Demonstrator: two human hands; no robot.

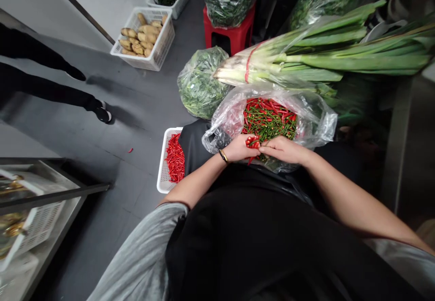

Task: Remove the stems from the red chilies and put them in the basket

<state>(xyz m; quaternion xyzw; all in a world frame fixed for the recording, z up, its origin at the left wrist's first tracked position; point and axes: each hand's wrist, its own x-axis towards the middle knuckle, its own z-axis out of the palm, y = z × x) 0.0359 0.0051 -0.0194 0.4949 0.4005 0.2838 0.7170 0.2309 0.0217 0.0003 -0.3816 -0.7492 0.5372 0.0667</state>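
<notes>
My left hand (pixel 239 148) is closed around a small bunch of red chili peppers (pixel 252 142), some with green stems showing. Against that bunch, the fingertips of my right hand (pixel 283 149) are pinched together at a chili pepper's stem end; the fine detail of the pinch is hard to see. Both hands are over the near edge of an open clear plastic bag (pixel 316 119) on my lap. Inside it lie many red chilies with green stems (pixel 270 117). By my left knee, a white basket (pixel 161 176) holds red chilies (pixel 175 158) without visible stems.
Bagged leafy greens (pixel 202 83) and a bundle of large green onions (pixel 306 58) lie beyond the bag. A red stool (pixel 227 31) bears another bag. Further left stand a basket of potato-like tubers (pixel 158 58), a person's legs (pixel 50 88) and a metal rack (pixel 68 210).
</notes>
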